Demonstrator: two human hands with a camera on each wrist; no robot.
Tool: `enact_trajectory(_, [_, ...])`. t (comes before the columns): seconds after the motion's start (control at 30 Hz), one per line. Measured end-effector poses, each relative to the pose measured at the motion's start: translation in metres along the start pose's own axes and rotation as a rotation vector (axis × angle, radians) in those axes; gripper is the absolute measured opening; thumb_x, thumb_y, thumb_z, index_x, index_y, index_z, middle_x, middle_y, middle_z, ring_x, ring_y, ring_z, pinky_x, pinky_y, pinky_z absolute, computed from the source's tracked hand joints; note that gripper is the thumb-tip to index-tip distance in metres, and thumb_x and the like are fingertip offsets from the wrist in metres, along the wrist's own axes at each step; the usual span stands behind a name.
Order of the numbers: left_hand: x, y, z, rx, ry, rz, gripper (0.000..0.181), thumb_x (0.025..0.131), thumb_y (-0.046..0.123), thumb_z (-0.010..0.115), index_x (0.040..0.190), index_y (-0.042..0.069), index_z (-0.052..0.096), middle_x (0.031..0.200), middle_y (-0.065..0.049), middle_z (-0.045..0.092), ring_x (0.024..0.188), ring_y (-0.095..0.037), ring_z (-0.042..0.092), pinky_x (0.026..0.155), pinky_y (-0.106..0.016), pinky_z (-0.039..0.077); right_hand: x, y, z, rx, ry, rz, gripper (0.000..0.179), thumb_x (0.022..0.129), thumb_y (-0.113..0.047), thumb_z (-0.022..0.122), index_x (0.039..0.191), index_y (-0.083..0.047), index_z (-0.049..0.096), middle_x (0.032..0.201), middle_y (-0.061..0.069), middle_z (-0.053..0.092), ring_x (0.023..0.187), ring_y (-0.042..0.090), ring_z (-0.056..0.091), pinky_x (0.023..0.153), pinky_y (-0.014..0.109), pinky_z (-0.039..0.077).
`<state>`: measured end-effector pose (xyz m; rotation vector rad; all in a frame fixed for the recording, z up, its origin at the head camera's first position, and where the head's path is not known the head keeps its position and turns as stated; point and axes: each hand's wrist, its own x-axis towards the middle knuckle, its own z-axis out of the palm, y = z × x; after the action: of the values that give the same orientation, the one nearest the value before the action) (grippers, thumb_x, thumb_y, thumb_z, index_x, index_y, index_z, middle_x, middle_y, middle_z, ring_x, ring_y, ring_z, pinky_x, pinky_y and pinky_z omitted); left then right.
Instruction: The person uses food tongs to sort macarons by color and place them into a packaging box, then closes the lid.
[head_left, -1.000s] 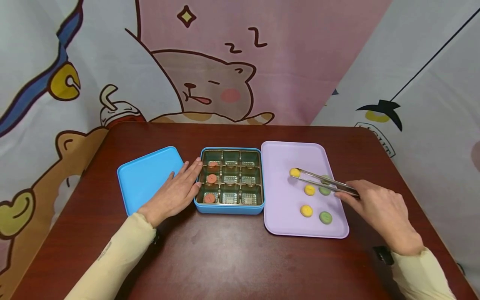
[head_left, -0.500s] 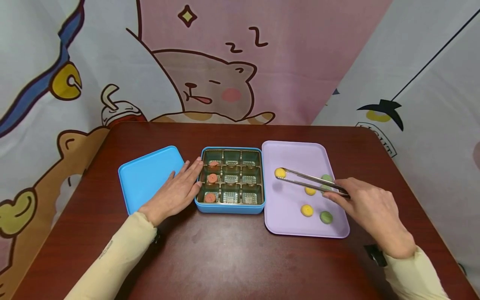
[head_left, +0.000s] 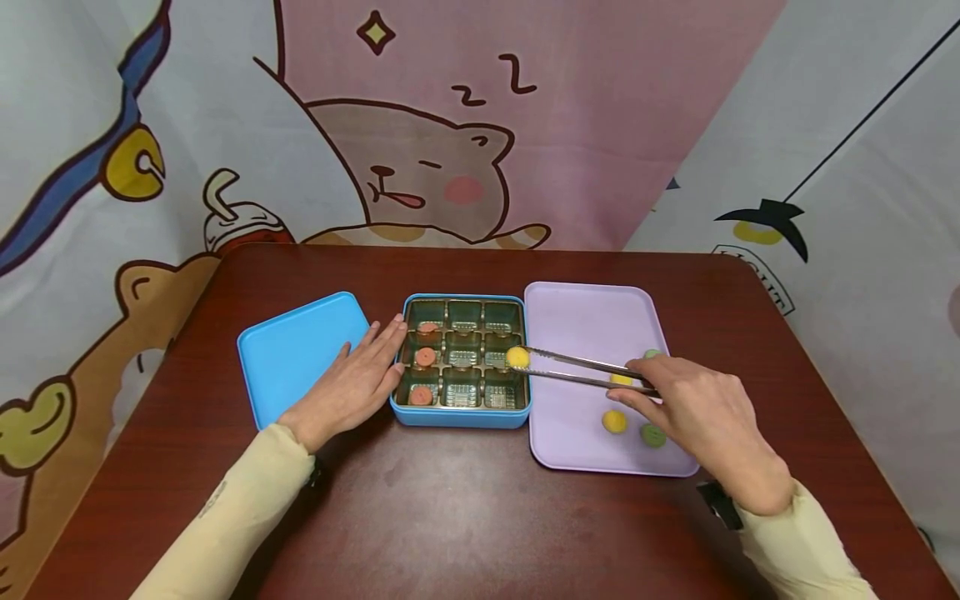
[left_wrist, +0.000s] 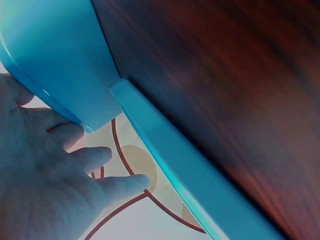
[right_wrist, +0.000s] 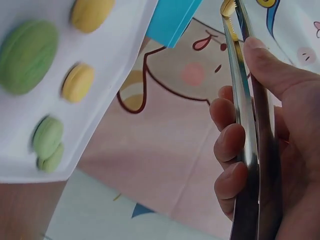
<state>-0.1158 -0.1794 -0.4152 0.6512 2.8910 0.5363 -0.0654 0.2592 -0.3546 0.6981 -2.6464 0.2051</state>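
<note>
My right hand [head_left: 705, 417] holds metal tongs [right_wrist: 245, 115], thumb on one side and fingers curled round the other. Between the tong tips a yellow macaron [head_left: 517, 357] overlaps the right edge of the blue box [head_left: 459, 417] in the head view. That box has a gold insert of square compartments. Its left column holds three orange macarons [head_left: 424, 357], one per compartment. My left hand [head_left: 345, 385] lies with straight, spread fingers along the box's left side, the fingertips right at its rim. The left wrist view shows the fingers beside the box wall [left_wrist: 60, 60].
A lilac tray [head_left: 573, 437] stands right of the box, carrying two yellow macarons [right_wrist: 78, 82] and several green macarons [right_wrist: 30, 57], partly under my right hand in the head view. On the left lies a flat blue lid [head_left: 296, 354]. A printed cloth [head_left: 600, 125] hangs behind the table.
My right hand has moved left with the tongs, carrying the yellow macaron from over the tray to the box's right edge. The left hand has kept its place.
</note>
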Motion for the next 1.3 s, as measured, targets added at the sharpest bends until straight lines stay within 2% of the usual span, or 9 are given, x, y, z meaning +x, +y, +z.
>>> enact_trajectory(0.1, [0.000, 0.000, 0.000, 0.001, 0.001, -0.002, 0.063, 0.113, 0.036, 0.036, 0.167, 0.010, 0.017, 0.173, -0.005, 0.010, 0.158, -0.038, 0.012, 0.118, -0.071, 0.018, 0.004, -0.006, 0.002, 0.012, -0.009, -0.015, 0.074, 0.096, -0.076, 0.036, 0.095, -0.013, 0.075, 0.072, -0.007, 0.062, 0.053, 0.003, 0.042, 0.041, 0.022, 0.031])
enact_trajectory(0.23, [0.000, 0.001, 0.000, 0.001, 0.008, -0.002, 0.063, 0.113, 0.035, 0.037, 0.167, 0.010, 0.017, 0.173, -0.005, 0.011, 0.158, -0.038, 0.013, 0.118, -0.071, 0.019, 0.009, -0.013, 0.006, 0.026, -0.011, -0.045, 0.050, 0.094, -0.064, 0.065, 0.095, -0.014, 0.074, 0.072, -0.010, 0.060, 0.055, 0.003, 0.044, 0.042, 0.022, 0.033])
enact_trajectory(0.33, [0.000, 0.001, 0.000, 0.001, 0.010, -0.001, 0.063, 0.113, 0.035, 0.037, 0.167, 0.010, 0.018, 0.173, -0.006, 0.012, 0.158, -0.038, 0.013, 0.117, -0.071, 0.019, 0.012, -0.018, 0.009, 0.032, -0.007, -0.078, 0.037, 0.087, -0.050, 0.080, 0.094, -0.014, 0.074, 0.068, -0.013, 0.055, 0.056, 0.005, 0.045, 0.042, 0.023, 0.034])
enact_trajectory(0.6, [0.000, 0.000, 0.000, -0.002, 0.010, -0.002, 0.063, 0.113, 0.036, 0.036, 0.166, 0.010, 0.018, 0.173, -0.006, 0.012, 0.158, -0.038, 0.013, 0.118, -0.070, 0.019, 0.021, -0.031, 0.017, 0.022, -0.031, -0.124, 0.040, 0.087, -0.052, 0.078, 0.098, -0.014, 0.075, 0.076, -0.007, 0.067, 0.060, 0.010, 0.057, 0.044, 0.027, 0.039])
enact_trajectory(0.9, [0.000, 0.001, 0.001, 0.004, 0.009, -0.003, 0.063, 0.112, 0.038, 0.036, 0.166, 0.010, 0.019, 0.173, -0.005, 0.012, 0.158, -0.037, 0.013, 0.118, -0.070, 0.019, 0.029, -0.038, 0.022, 0.029, -0.026, -0.160, 0.040, 0.084, -0.051, 0.081, 0.096, -0.014, 0.075, 0.076, -0.006, 0.068, 0.061, 0.011, 0.062, 0.045, 0.027, 0.036])
enact_trajectory(1.1, [0.000, 0.001, 0.001, 0.007, 0.012, -0.002, 0.063, 0.112, 0.038, 0.035, 0.166, 0.009, 0.019, 0.173, -0.005, 0.012, 0.158, -0.038, 0.013, 0.118, -0.070, 0.020, 0.032, -0.042, 0.023, -0.012, -0.035, -0.172, 0.040, 0.085, -0.053, 0.079, 0.097, -0.015, 0.075, 0.075, -0.006, 0.067, 0.059, 0.014, 0.064, 0.044, 0.029, 0.029])
enact_trajectory(1.3, [0.000, 0.001, 0.001, 0.005, 0.010, -0.004, 0.063, 0.112, 0.038, 0.035, 0.166, 0.009, 0.019, 0.173, -0.005, 0.012, 0.158, -0.037, 0.013, 0.118, -0.070, 0.019, 0.035, -0.045, 0.023, -0.030, -0.041, -0.193, 0.040, 0.086, -0.051, 0.081, 0.096, -0.013, 0.075, 0.071, -0.004, 0.064, 0.057, 0.015, 0.062, 0.041, 0.027, 0.030])
